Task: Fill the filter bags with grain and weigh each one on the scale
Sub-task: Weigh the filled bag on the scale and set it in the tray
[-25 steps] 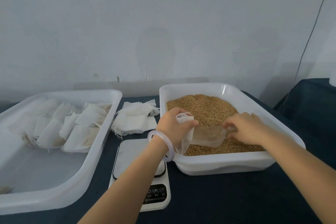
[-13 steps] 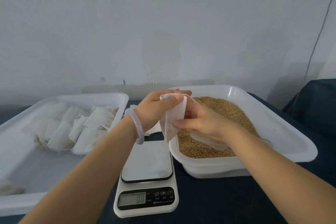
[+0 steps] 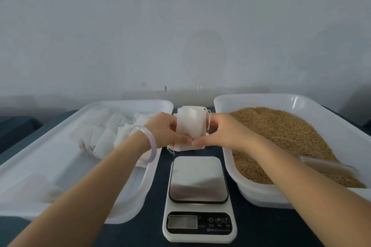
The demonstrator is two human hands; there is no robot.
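Note:
A white filter bag (image 3: 191, 125) with a thin drawstring is held upright between both hands, above the dark table just behind the scale. My left hand (image 3: 164, 131) grips its left side and my right hand (image 3: 217, 132) pinches its right side and lower edge. The white digital scale (image 3: 198, 196) sits below with nothing on its steel platform. Brown grain (image 3: 285, 136) fills the white tray (image 3: 259, 100) on the right, where a clear plastic scoop (image 3: 329, 164) lies on the grain.
A second white tray (image 3: 60, 166) on the left holds several filter bags (image 3: 104, 132). More flat bags lie behind the held one, mostly hidden. A dark cloth covers the table (image 3: 261, 226). A pale wall stands close behind.
The scoop was let go and now lies on the grain. Both hands carried the bag left, out over the grain tray's edge, to a spot behind the scale.

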